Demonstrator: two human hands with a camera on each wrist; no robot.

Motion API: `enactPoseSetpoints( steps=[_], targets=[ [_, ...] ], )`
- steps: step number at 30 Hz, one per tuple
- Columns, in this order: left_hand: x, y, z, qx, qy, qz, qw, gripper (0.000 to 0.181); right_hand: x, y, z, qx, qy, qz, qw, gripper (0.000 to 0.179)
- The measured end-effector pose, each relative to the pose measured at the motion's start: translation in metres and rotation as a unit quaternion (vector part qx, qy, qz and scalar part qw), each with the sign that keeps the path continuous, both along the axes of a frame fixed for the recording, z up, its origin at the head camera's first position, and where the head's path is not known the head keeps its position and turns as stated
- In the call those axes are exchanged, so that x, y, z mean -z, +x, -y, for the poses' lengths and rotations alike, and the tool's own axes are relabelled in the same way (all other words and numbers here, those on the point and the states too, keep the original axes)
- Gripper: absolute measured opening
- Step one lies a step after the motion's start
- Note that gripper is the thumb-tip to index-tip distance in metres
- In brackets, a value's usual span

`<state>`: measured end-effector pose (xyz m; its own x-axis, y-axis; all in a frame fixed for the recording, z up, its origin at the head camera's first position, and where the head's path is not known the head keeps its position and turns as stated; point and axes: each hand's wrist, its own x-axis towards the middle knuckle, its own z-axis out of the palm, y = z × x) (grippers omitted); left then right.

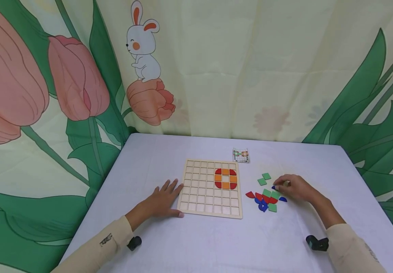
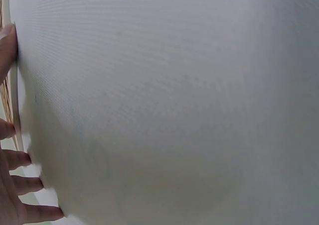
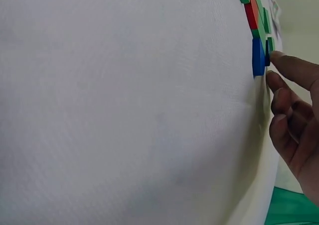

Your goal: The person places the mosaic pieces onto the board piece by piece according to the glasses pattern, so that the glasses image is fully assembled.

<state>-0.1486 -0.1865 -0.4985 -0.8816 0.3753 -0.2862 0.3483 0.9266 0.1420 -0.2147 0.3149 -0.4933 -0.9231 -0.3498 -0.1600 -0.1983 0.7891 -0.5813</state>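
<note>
My left hand [image 1: 163,199] lies spread at the left edge of a square wooden grid board [image 1: 199,197], its thumb by the lower corner. In the left wrist view, fingers [image 2: 30,185] lie along the board's side. Red and orange pieces [image 1: 226,185] form a ring in the board's upper right cells. To the right of the board, my right hand [image 1: 293,187] is curled, thumb and fingertips pinching a small blue piece [image 1: 273,187] low over the table. Another blue piece [image 3: 257,58] lies just in front of those fingertips in the right wrist view.
Loose green squares [image 1: 273,207], red pieces [image 1: 250,195] and blue pieces [image 1: 262,206] lie scattered between the board and my right hand. A small pattern card [image 1: 241,156] lies behind the board. The white tabletop [image 1: 216,242] ends at a printed curtain [image 1: 223,94].
</note>
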Motion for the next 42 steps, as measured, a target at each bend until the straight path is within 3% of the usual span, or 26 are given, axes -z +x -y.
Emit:
enactPoseSetpoints(
  steps=[6,18,27,42],
  targets=[
    [-0.001,0.0,-0.001,-0.002,0.0,0.001,1.0,0.108,0.004,-0.006,-0.005,-0.016,-0.001,0.005,0.9999,0.021],
    [0.003,-0.001,0.0,-0.002,-0.007,-0.001,1.0,0.109,0.003,0.0,0.0,-0.033,-0.021,0.002,0.9992,0.012],
    [0.003,-0.001,-0.001,0.006,0.001,-0.005,1.0,0.109,-0.002,0.0,0.004,-0.019,-0.025,0.026,0.9992,0.032],
    [0.002,-0.001,0.0,0.009,-0.004,-0.009,0.9999,0.108,-0.001,-0.003,0.029,-0.022,-0.074,0.041,0.9961,0.026]
  ],
)
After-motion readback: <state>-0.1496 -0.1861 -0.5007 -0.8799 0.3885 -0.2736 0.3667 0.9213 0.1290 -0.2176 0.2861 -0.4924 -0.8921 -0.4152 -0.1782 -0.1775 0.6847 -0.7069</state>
